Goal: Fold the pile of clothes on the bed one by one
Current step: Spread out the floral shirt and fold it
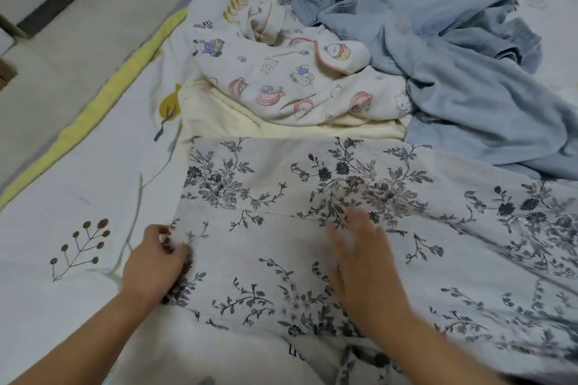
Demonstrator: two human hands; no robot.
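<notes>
On the bed [78, 197], a left hand [153, 266] pinches the left edge of a floral garment [312, 228] with curled fingers; to its right, the blurred right hand [362, 262] lies flat, fingers spread, on the cloth. Beyond both hands waits the clothes pile [359, 72].

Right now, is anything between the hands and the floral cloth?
No. The left hand pinches the floral cloth at its left edge, and the right hand, blurred, lies spread on its middle. Nothing visible lies on top of it.
</notes>
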